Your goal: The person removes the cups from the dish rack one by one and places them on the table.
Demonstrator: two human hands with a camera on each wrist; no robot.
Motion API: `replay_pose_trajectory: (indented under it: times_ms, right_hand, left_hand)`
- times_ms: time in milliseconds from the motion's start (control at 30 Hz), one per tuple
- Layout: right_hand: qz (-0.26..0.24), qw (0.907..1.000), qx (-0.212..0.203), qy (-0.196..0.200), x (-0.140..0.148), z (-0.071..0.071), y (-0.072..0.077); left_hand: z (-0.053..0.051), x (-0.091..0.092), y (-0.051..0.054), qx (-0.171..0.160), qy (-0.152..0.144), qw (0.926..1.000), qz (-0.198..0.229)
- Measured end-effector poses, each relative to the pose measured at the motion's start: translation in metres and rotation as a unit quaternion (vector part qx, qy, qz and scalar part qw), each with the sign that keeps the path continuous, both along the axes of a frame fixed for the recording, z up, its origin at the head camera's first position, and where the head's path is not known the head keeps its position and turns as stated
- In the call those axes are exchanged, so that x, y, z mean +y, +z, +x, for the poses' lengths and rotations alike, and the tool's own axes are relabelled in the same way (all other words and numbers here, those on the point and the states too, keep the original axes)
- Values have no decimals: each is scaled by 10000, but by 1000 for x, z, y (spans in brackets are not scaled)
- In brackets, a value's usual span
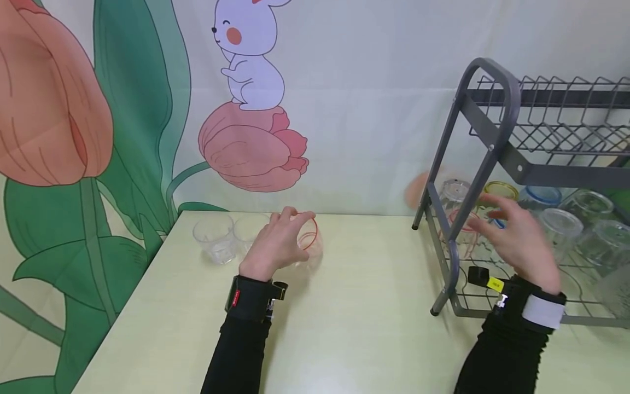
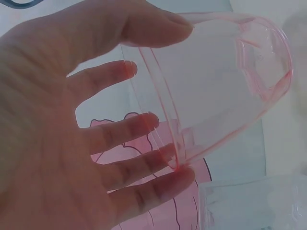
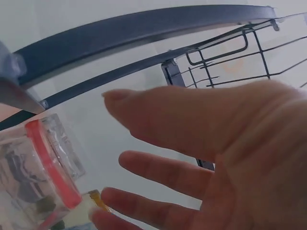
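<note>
At the back of the table, my left hand (image 1: 278, 243) holds a clear drinking glass with a reddish rim (image 1: 314, 249). In the left wrist view the thumb lies on one side of the pink-tinted glass (image 2: 220, 81) and the fingers reach the other side of its rim. Two clear glasses (image 1: 216, 238) stand just left of that hand. Over the rack's lower shelf, my right hand (image 1: 521, 241) holds nothing, fingers spread and slightly bent. A red-banded glass (image 3: 48, 163) sits beside its fingertips in the right wrist view, apart from them.
A grey two-tier metal rack (image 1: 484, 158) stands on the right of the table (image 1: 364, 306). Several upturned glasses occupy its lower shelf, including a yellow-rimmed one (image 1: 501, 189) and a blue-rimmed one (image 1: 541, 196). Behind hangs a printed cloth (image 1: 364, 109).
</note>
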State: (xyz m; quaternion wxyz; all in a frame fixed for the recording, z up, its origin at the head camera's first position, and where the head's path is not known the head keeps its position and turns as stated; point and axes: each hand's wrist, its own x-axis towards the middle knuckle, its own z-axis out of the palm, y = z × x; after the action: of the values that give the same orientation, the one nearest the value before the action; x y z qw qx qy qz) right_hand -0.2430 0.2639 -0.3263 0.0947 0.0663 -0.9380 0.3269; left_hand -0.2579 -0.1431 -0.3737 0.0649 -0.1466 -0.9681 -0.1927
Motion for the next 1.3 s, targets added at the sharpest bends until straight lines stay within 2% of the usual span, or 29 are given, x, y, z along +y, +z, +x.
replay_pose_trajectory:
  times_ms: [133,300,467,600,733,1000,1133,1300]
  right_hand:
    - [-183,9992,-282,226,-4,-5,-1]
    - [-274,9979,-504,307,-5,-11,-4]
    - [120,9973,-655,298,-6,-15,-4]
    - [442,9939,-908,444,-8,-18,-6]
    - [548,9917,-970,638,-8,-19,-8]
    - [646,9916,-742,838,-10,-20,-10]
    - [818,9915,-731,703,-9,-20,-10]
    - [955,9891,-1060,371,-5,-22,-13]
  left_hand:
    - [-1,0,0,-34,105,9999,-31]
    - [-2,0,1,-96,268,9995,-165]
    - [-3,2,2,-154,374,9985,-359]
    - [-3,4,1,-248,448,9974,-512]
    - [-5,7,-1,-329,536,9965,-545]
    - [-9,9,-2,-303,800,9954,-425]
    - [-10,9,-2,-299,816,9954,-397]
    - [-10,12,-2,-298,785,9955,-428]
